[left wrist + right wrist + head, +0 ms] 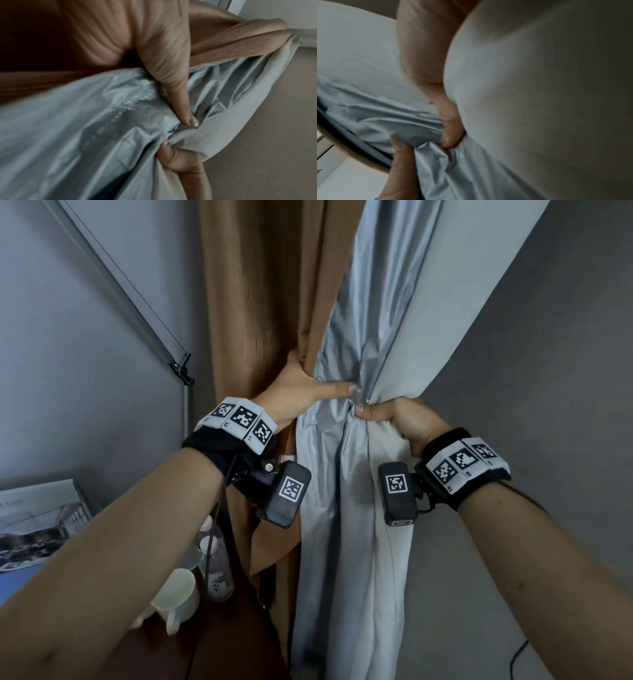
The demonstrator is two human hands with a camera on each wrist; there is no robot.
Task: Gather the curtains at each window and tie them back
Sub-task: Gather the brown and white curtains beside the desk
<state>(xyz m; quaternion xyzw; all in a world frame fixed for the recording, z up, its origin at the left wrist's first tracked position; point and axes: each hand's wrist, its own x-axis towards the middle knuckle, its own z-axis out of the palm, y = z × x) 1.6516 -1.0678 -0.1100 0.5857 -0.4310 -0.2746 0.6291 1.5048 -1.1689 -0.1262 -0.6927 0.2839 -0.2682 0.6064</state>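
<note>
While both hands meet at the middle of the head view, the curtains are bunched at about waist height of the drape: a brown curtain [263, 302] hanging in the upper centre and a pale grey curtain [346, 474] with a shiny lining running from the upper right down to the lower centre. Left hand [294, 397] wraps the bundle from the left side, its fingers hidden behind the brown folds and its thumb laid flat across the grey lining. Right hand [399, 419] clutches the grey cloth from the right, thumb pressed on top and the other fingers curled out of sight behind it. In the left wrist view the 2 thumbs nearly touch over a crumpled knot of lining.

By my reading, gathering is nearly done and tying has not begun; no tieback shows in any view. To do this well, keep 1 hand closed round the whole bundle, both layers together, so the other can free itself to fetch the tie. Slippery lining may slide out of a loose hold. At lower left, a white cup [178, 594] and a bottle [217, 570] stand close to the hem, so avoid swinging the cloth that way.
</note>
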